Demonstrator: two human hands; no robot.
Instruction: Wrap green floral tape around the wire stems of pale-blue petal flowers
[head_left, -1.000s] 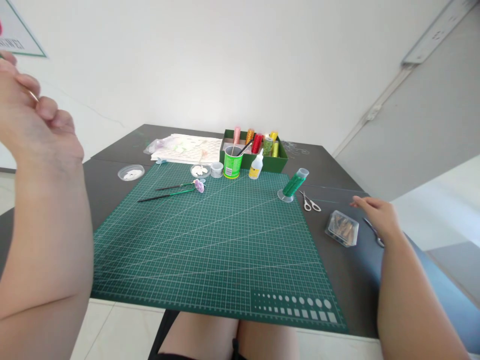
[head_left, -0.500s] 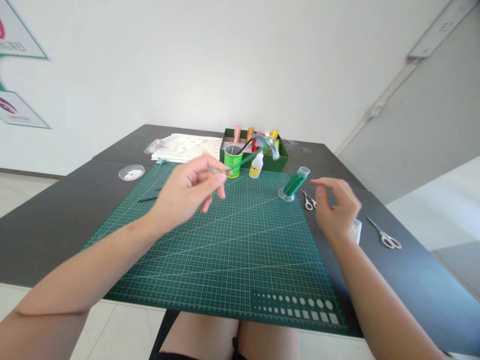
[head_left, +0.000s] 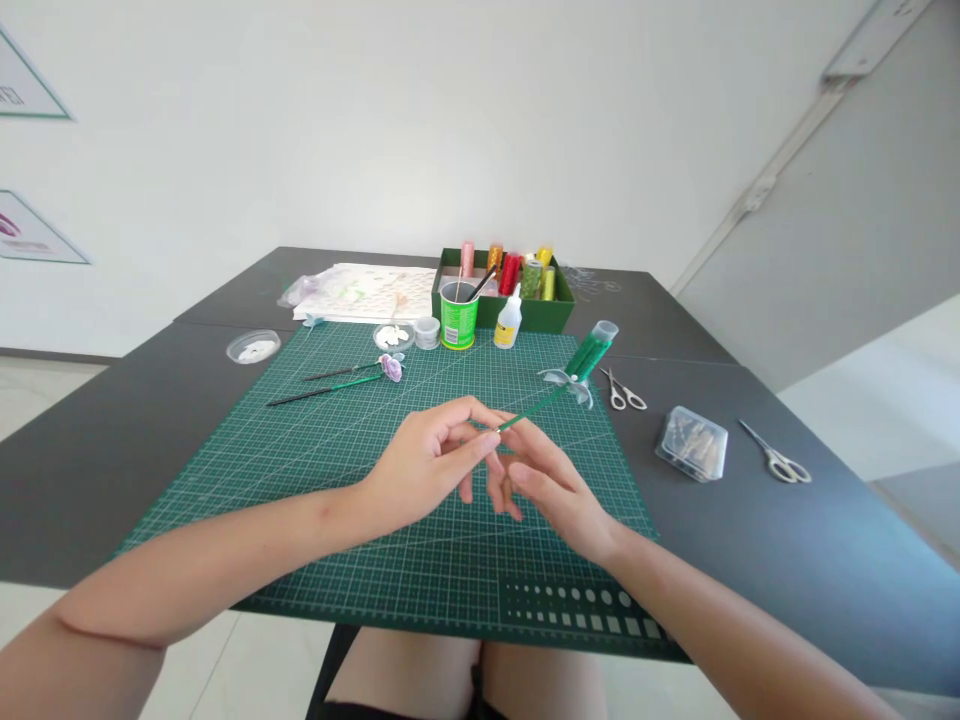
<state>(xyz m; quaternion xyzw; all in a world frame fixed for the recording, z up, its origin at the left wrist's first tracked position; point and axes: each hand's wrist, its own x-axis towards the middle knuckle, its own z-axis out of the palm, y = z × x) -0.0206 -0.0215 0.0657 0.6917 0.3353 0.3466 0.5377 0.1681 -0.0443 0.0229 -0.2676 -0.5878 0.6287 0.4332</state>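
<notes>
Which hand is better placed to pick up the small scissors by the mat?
Probably the right hand: its fingers look free and it is on the side of the small scissors, while the left hand pinches the green stem.

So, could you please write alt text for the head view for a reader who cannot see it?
The left hand pinches the end of a thin green stem tipped with a pale flower, the right hand close beside it, above a green cutting mat. Scissors and a clear box lie nearby on the dark table.
</notes>
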